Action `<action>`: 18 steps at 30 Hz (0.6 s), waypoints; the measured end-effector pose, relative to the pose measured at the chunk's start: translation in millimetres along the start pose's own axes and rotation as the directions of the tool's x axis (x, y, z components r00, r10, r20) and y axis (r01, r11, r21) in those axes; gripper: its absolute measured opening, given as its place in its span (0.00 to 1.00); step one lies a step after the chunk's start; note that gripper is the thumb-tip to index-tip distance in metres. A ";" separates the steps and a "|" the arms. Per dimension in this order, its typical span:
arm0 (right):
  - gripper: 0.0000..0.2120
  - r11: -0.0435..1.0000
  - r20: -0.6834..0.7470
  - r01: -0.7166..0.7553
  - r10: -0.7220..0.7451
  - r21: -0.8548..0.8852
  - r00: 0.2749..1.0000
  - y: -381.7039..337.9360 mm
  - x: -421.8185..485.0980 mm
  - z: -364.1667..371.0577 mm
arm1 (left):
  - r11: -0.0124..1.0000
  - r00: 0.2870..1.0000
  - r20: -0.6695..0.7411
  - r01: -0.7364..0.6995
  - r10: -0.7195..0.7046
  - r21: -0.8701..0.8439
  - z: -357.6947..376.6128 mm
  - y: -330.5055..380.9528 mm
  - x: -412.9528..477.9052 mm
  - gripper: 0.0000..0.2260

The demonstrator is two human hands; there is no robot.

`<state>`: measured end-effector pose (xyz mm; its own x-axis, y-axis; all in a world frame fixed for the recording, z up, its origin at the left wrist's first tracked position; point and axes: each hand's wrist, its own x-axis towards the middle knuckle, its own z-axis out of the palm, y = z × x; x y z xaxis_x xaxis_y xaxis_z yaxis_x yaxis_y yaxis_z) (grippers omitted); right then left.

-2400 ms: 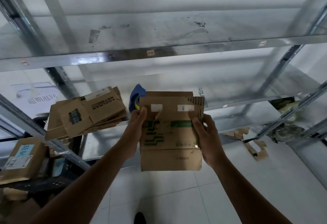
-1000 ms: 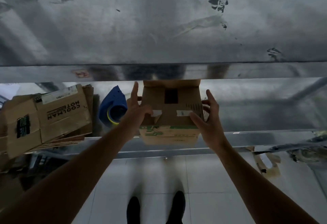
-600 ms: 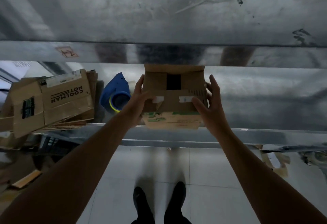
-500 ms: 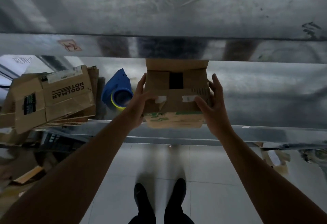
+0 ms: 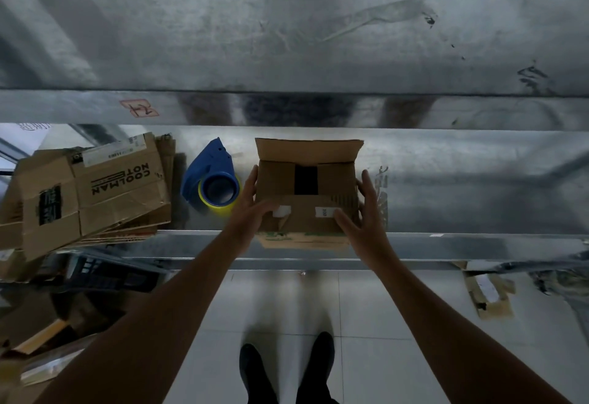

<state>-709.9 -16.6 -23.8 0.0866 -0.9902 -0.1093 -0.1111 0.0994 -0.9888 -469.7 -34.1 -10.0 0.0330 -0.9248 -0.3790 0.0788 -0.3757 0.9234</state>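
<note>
Here we are at the metal shelf (image 5: 462, 186) across the middle of the frame, and the cardboard box (image 5: 302, 215) sits on it dead centre, its near edge poking out over the shelf's front lip (image 5: 446, 245). The left hand (image 5: 251, 209) lies flat along the box's left wall, fingers straight, thumb laid over the near flap. The right hand (image 5: 363, 215) mirrors it on the right wall, fingers spread and straight, thumb resting by the small white label. So it's a flat-handed squeeze from both sides, nothing curled round anything. The top isn't closed: a dark gap shows between the side flaps, and the far flap (image 5: 307, 150) stands up towards the shelf above. Now, the worry. That overhang at the front: if the palms come away before the box is pushed further back, I'd say it could tip off the lip onto the tiled floor (image 5: 366, 308) by the feet. A shove that drifts leftward would knock the blue tape dispenser (image 5: 213, 180), which sits just beside the left fingers, into the flattened cartons (image 5: 95, 193) at centre left. And pressing too hard on those loose flaps could fold them inward and skew the box.
</note>
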 end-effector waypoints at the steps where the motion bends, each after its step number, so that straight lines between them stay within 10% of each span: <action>1: 0.43 1.000 0.004 -0.006 0.006 -0.017 1.000 3.0 1.1 -0.3 | 0.999 0.999 -0.015 -0.031 0.031 0.040 0.4 -3.1 0.8 0.39; 9: 0.52 0.993 0.019 0.045 -0.043 -0.107 0.999 2.0 15.3 -4.9 | 0.843 0.953 -0.003 -0.267 0.303 0.466 -9.9 7.9 18.7 0.60; 18: 0.49 0.980 -0.018 0.077 -0.082 -0.181 0.996 7.8 18.5 -1.3 | 0.729 0.894 0.153 -0.433 0.421 0.530 -18.1 8.1 28.5 0.49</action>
<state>-710.5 -34.2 -33.4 0.0777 -0.9966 -0.0262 -0.2812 0.0033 -0.9596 -450.1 -62.4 -14.4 -0.0897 -0.9942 0.0586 -0.4853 0.0950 0.8692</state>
